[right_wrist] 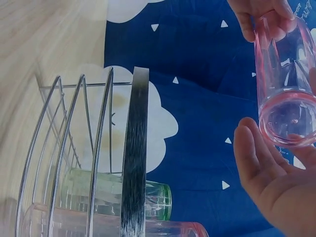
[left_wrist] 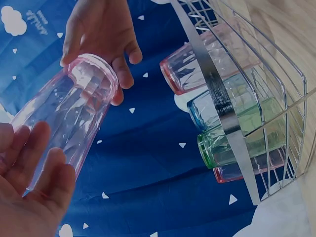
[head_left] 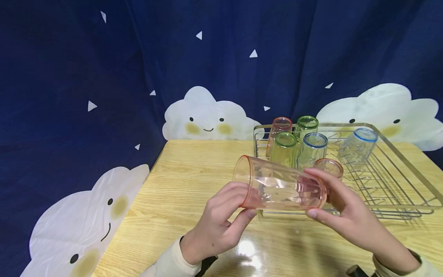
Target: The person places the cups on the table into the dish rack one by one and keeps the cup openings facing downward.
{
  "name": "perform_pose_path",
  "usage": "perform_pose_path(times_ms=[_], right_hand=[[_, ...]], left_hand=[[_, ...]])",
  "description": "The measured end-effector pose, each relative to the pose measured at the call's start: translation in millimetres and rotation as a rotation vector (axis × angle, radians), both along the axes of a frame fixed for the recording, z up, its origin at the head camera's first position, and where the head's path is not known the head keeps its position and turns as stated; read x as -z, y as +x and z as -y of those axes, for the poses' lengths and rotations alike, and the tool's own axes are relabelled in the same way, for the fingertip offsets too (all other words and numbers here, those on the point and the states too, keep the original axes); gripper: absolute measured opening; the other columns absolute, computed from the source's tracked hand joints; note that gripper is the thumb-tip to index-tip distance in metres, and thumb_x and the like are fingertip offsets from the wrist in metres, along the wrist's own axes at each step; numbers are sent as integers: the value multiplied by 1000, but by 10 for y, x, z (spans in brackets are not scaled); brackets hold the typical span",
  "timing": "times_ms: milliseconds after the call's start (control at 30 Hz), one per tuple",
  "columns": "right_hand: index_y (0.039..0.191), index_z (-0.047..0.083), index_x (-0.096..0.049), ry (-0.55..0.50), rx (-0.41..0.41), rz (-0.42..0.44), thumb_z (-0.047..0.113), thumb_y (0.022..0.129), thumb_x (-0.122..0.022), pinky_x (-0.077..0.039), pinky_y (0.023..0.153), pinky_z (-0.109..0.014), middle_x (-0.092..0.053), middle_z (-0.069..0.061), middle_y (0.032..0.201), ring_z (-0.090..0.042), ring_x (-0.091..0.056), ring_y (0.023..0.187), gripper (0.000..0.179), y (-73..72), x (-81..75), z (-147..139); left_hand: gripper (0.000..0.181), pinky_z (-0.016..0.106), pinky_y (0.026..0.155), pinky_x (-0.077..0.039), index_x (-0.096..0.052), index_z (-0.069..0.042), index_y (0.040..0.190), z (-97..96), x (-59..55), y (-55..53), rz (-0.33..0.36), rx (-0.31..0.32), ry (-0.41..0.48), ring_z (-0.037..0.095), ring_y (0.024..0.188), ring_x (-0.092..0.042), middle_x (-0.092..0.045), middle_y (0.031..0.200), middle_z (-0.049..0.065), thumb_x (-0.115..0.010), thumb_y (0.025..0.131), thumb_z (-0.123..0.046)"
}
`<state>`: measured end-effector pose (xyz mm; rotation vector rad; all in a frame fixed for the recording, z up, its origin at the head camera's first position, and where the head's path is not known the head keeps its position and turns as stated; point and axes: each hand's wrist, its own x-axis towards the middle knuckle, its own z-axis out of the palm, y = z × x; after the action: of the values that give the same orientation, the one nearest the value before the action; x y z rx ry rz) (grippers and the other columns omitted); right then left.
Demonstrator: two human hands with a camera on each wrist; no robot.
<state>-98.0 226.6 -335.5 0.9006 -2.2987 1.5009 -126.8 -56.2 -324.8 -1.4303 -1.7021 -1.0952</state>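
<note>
A clear pink plastic tumbler (head_left: 277,184) lies tilted sideways between both hands, above the table. My left hand (head_left: 221,221) grips its open, red-rimmed end, fingers on the far side and thumb below. At the base end, my right hand (head_left: 349,209) holds it between thumb and fingers; the left wrist view shows that base between those fingers (left_wrist: 121,74). Just behind it, a red-rimmed tumbler (head_left: 330,168) in the wire rack (head_left: 410,169) is partly hidden by the right hand.
Upside-down tumblers fill the rack's left part: a red one (head_left: 272,134), green ones (head_left: 283,154) and a blue-rimmed one (head_left: 313,156). Another blue-rimmed tumbler (head_left: 360,150) leans farther right. The wooden table (head_left: 187,173) meets a dark blue curtain (head_left: 214,69) printed with clouds.
</note>
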Motion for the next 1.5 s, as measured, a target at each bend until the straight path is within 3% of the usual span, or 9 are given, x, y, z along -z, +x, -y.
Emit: perform_pose_path(times_ms=[233, 367, 567, 767, 1000, 1133, 1300, 1500], right_hand=[[147, -9, -33, -119, -72, 38, -26, 76, -64, -58, 83, -18, -51, -1, 140, -5, -61, 115, 79, -17, 5, -8], [146, -10, -33, -164, -68, 39, -27, 74, -65, -56, 87, -16, -49, -2, 142, -4, -57, 123, 81, -31, -5, -7], [143, -11, -38, -155, 18, -24, -26, 70, -71, -50, 94, -10, -50, -4, 142, -4, -57, 122, 82, -23, -60, 0], [143, -8, -41, -47, 179, -124, -26, 66, -74, -51, 84, -8, -57, 3, 134, -1, -61, 104, 86, -7, -138, -22], [143, -4, -44, 30, 343, -213, -29, 61, -75, -48, 87, -4, -54, 5, 136, -1, -58, 108, 91, -37, -226, -57], [142, -3, -47, 45, 388, -239, -28, 59, -76, -46, 86, -3, -54, 7, 136, 1, -57, 108, 92, -53, -248, -74], [140, -3, -50, 46, 405, -270, -25, 57, -80, -45, 80, -3, -55, 11, 124, -1, -53, 98, 91, -89, -216, -90], [138, -4, -52, 33, 403, -285, -23, 55, -82, -44, 76, -4, -55, 13, 121, -1, -50, 95, 90, -133, -158, -107]], left_hand=[[8, 33, 101, -51, -71, -9, 92, 15, 14, -1, -3, -89, -29, 16, 97, -68, -74, 91, 1, -63, 92, -7], [5, 30, 104, -49, -74, -12, 91, 25, 36, 21, 19, -123, -73, 16, 103, -67, -75, 93, -1, -70, 89, -9], [5, 29, 103, -48, -75, -13, 90, 24, 63, 7, 55, -173, -94, 15, 105, -65, -76, 95, -2, -74, 86, -11], [18, 29, 98, -51, -72, -11, 97, 62, 119, -5, 128, -255, -83, 16, 104, -63, -73, 101, 0, -77, 81, -7], [25, 33, 93, -52, -68, -10, 110, 111, 152, -2, 234, -316, -64, 19, 107, -63, -70, 113, 3, -72, 85, -7], [27, 35, 95, -52, -67, -10, 112, 116, 174, -5, 248, -326, -68, 19, 108, -63, -69, 115, 4, -71, 85, -6], [31, 36, 96, -51, -66, -10, 114, 132, 197, 1, 270, -361, -68, 20, 111, -62, -68, 117, 4, -71, 84, -5], [31, 37, 100, -50, -66, -10, 116, 139, 208, 14, 352, -405, -94, 20, 119, -59, -64, 125, 2, -72, 85, -9]])
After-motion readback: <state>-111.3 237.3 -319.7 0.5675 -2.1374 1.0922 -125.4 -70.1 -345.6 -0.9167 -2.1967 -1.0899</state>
